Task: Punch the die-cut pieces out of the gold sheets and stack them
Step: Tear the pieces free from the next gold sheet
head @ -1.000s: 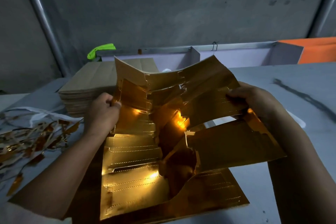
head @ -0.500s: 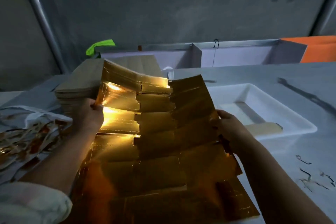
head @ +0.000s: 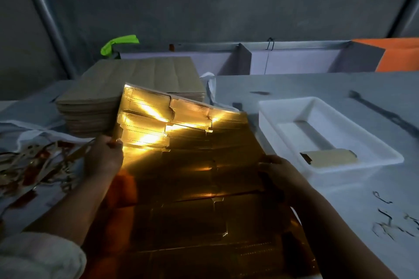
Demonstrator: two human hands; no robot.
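Note:
A large gold die-cut sheet (head: 192,154) lies tilted in front of me, its far end raised and catching bright light. My left hand (head: 104,156) grips its left edge. Its right edge is held by my right hand (head: 278,172). Beneath it more gold sheets (head: 204,251) lie flat toward me. A single punched gold piece (head: 331,158) rests in a white tray (head: 272,118) to the right.
A tall stack of brown card sheets (head: 136,88) stands behind the gold sheet. Gold scrap strips (head: 34,165) lie on a white bag at left. Small scraps (head: 390,222) dot the grey table (head: 317,88) at right. White and orange boxes (head: 294,61) line the back.
The buckled, bent sheet has been flattened out and lowered. Both hands have moved down and apart along its edges, and the white tray has come into view.

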